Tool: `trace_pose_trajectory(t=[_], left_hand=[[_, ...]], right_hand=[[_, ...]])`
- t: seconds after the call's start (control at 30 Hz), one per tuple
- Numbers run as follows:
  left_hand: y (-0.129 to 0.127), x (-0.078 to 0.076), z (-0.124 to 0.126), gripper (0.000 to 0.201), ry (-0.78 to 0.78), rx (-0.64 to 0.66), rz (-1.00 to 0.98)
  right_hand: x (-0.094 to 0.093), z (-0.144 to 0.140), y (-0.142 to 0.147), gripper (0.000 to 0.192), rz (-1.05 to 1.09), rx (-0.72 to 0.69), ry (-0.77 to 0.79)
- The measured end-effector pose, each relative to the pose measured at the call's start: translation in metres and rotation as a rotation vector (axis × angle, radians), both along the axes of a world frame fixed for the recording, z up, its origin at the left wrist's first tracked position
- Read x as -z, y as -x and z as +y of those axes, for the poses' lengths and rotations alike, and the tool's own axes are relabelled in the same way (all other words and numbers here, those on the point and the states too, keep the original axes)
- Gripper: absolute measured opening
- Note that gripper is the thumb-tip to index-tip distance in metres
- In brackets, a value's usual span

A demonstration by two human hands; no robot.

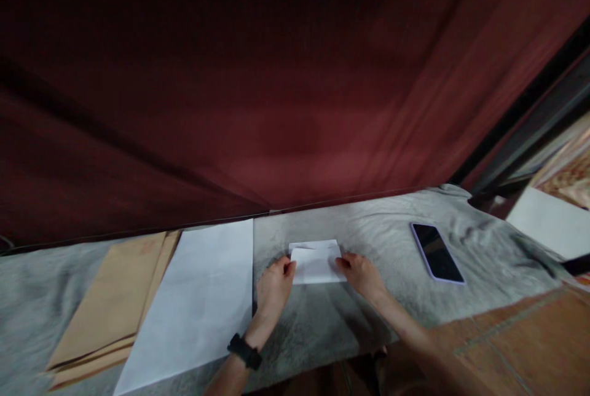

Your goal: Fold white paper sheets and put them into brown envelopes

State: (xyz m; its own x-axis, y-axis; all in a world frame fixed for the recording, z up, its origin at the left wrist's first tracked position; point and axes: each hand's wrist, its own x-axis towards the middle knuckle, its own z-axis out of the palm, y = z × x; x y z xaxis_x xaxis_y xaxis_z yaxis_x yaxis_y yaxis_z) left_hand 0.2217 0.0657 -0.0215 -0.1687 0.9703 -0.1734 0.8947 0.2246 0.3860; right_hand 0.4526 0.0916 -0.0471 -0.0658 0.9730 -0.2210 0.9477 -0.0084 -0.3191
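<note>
Your left hand (273, 290) pinches the left edge of the folded white paper (317, 262), fingertips curled onto it, while your right hand (361, 274) presses its fingertips on the right edge, so both hands are closed lightly on the same piece. The paper lies flat on the grey cloth (369, 224) covering the table, near the middle and close to the far edge, with a second layer showing as a narrow strip along its far side. A black wristband (244, 351) sits on your left wrist. Just to the left of your left hand lies a large white sheet (198, 297), and beyond it a stack of brown envelopes (115, 297), partly tucked under the sheet. To the right, well apart from the paper, a phone (437, 253) rests face up. A dark red curtain (276, 88) hangs behind the table.
</note>
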Motion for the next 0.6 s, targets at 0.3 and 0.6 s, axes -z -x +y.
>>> trace_pose_trajectory(t=[0.3,0.6], left_hand=[[-0.008,0.001,0.01,0.026,0.015,-0.072,0.044],[0.004,0.012,0.012,0.024,0.008,-0.054,-0.204]], right_hand=[[-0.002,0.008,0.005,0.037,-0.08,0.017,-0.039],[-0.008,0.011,0.009,0.039,-0.09,0.045,-0.062]])
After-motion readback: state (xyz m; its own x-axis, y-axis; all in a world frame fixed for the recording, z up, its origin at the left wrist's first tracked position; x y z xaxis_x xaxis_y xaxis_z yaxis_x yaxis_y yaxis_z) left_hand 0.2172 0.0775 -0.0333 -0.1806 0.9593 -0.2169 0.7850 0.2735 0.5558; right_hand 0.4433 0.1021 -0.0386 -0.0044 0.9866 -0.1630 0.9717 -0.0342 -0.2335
